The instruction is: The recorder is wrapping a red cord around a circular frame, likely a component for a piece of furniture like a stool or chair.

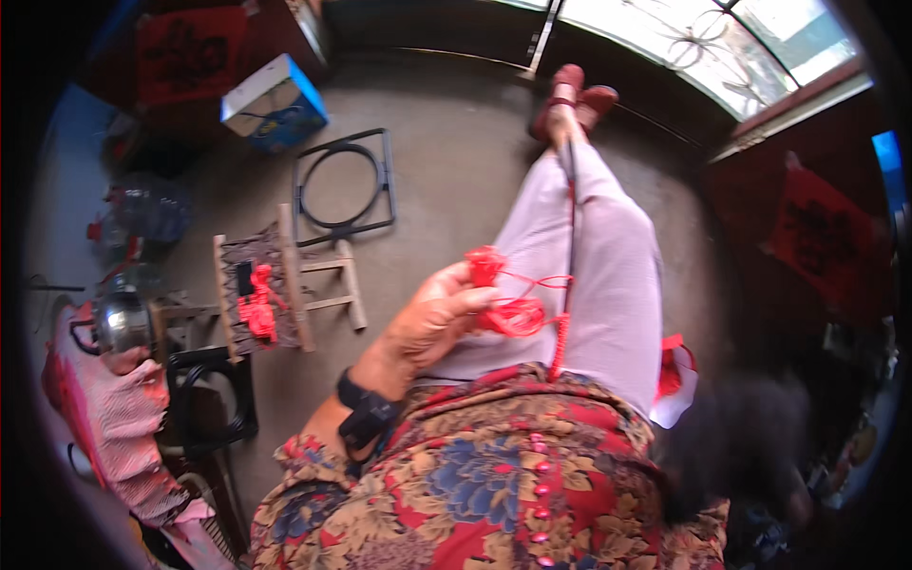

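My left hand (432, 318) is raised over my lap, fingers closed around a bunch of red cord (508, 309). A small red knotted piece (486, 264) sticks up above my fingertips. Thin red strands run right to a dark strap (571, 228) lying along my pale-trousered leg (608, 275), and a twisted red length (559, 347) hangs down beside it. A black wristband (366, 413) sits on my left wrist. My right hand is not visible; it is hidden somewhere below my floral blouse (494, 475).
A low wooden stool (275, 290) with more red cord (256, 309) on it stands to my left. Beyond it lie a black square frame (342, 185) and a blue-and-white box (274, 103). A metal kettle (122, 321) and pink cloth (119, 418) sit at far left. Red cloth (673, 375) lies by my right hip.
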{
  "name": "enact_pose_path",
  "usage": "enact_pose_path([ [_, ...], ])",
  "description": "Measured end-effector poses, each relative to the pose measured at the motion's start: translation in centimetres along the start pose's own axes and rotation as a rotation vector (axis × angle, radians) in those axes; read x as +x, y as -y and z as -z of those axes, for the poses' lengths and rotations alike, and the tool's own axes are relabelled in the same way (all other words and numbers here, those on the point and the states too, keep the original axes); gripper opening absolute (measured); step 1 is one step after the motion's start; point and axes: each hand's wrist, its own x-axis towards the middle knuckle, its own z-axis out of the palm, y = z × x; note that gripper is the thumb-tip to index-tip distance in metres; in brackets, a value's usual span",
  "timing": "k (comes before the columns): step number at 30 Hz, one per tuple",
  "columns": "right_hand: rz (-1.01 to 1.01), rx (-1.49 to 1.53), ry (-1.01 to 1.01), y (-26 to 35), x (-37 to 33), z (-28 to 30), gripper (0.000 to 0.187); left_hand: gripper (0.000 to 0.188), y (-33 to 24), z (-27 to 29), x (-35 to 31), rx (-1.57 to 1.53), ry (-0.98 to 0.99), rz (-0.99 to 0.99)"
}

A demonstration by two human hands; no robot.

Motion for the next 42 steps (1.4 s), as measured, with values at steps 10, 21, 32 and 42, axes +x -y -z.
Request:
enact_pose_path([
  [10,-0.331,-1.396,-0.007,-9.2,0.3,7.1,0.023,0.027,-6.5,-3.3,-5.6,0.132,0.451,-0.516],
  [21,-0.602,-0.054,-0.930,-5.1,-4.6,2.8,0.017,0.041,3.0,-3.6,2.5,0.909,-0.028,-0.259],
  [32,-0.613,-0.396,-1.105,-3.6,-4.6,5.5,0.019,0.041,2.6,-2.5,2.5,0.278,-0.081,-0.269],
  [42,-0.535,-1.413,-0.377,-10.7,-6.5,7.6,0.029,0.019,3.1,-1.8,3.2,1.638,0.035,-0.752],
])
